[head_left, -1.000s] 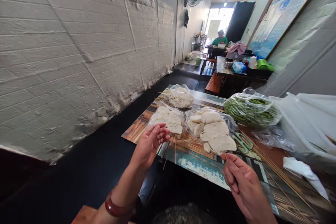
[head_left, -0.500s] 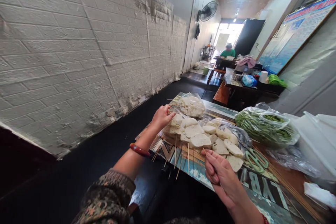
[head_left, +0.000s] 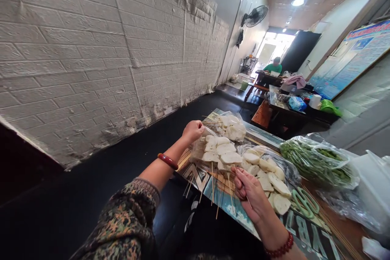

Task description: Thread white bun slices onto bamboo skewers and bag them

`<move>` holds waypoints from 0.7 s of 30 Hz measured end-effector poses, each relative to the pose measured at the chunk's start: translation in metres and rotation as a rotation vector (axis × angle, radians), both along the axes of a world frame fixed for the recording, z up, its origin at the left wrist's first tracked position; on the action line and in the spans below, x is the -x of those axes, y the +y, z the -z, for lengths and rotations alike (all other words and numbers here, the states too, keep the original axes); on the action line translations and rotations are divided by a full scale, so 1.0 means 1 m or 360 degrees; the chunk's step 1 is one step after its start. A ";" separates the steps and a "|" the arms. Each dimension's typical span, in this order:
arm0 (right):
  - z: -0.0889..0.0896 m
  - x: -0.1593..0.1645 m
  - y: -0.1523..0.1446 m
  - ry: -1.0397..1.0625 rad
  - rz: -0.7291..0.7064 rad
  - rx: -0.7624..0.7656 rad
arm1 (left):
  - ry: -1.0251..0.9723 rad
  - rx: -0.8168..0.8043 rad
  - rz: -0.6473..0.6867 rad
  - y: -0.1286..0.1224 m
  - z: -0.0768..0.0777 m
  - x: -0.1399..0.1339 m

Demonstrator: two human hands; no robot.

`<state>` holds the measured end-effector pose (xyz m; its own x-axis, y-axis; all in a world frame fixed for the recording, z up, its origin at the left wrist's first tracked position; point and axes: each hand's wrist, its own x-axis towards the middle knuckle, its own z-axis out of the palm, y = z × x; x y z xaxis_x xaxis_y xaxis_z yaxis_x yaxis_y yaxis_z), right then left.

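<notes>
While the right hand (head_left: pixel 247 190) pinches a skewer (head_left: pixel 249 202), pale, flattish oval slices (head_left: pixel 230 158) overlap beside it. The left hand's (head_left: pixel 193 131) grip I cannot tell.

Left hand (head_left: pixel 193 131) curled at tabletop (head_left: pixel 304 229) left edge, arm (head_left: pixel 179 149) extended. Right hand (head_left: pixel 250 190) over tabletop near side, fingers (head_left: pixel 241 175) pinched.

Most likely a small eatery in a long, narrow room. Well beyond the right hand (head_left: pixel 248 189), a dark table (head_left: pixel 274 92) with a wooden bench (head_left: pixel 262 114) stands in line with another, toward a bright doorway (head_left: pixel 272 46) where a person in green (head_left: pixel 276 68) sits. High above and past the left hand (head_left: pixel 194 131) is a wall fan (head_left: pixel 257 15); far right of the grip, a printed poster (head_left: pixel 359 59). Beside the grip, skewered white slices (head_left: pixel 230 157) and, farther right, bagged green vegetables (head_left: pixel 317 162) show food in quantity.
</notes>
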<state>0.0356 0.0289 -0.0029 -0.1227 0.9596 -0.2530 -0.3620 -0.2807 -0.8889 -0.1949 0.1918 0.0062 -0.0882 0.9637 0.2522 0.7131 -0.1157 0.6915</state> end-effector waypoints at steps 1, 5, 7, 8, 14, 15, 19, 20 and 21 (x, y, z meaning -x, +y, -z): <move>0.003 0.000 0.001 -0.0017 0.0017 0.0010 | -0.0021 -0.0020 0.0003 0.000 0.000 0.003; 0.006 -0.001 0.002 -0.0054 0.0033 0.0015 | -0.0104 -0.0090 0.0017 -0.008 0.005 0.013; 0.003 0.000 -0.001 -0.0056 0.0036 -0.0012 | -0.0119 -0.0094 0.0027 -0.018 0.010 0.018; 0.001 0.000 -0.003 -0.0063 0.0032 -0.0022 | -0.0116 -0.0087 0.0038 -0.024 0.012 0.020; -0.006 0.012 -0.008 -0.0136 -0.0083 -0.0002 | -0.0220 0.0016 0.0205 -0.059 0.035 0.026; -0.005 0.014 -0.008 -0.0137 -0.0109 0.0003 | -0.0277 0.0032 0.0204 -0.061 0.038 0.026; -0.003 0.024 -0.004 -0.0136 -0.0187 0.0046 | -0.0502 0.0037 0.0128 -0.064 0.044 0.027; -0.003 0.027 -0.003 -0.0144 -0.0187 0.0047 | -0.0582 0.0034 0.0111 -0.065 0.044 0.026; -0.004 0.030 -0.002 -0.0158 -0.0180 0.0038 | -0.0663 0.0030 0.0100 -0.067 0.042 0.024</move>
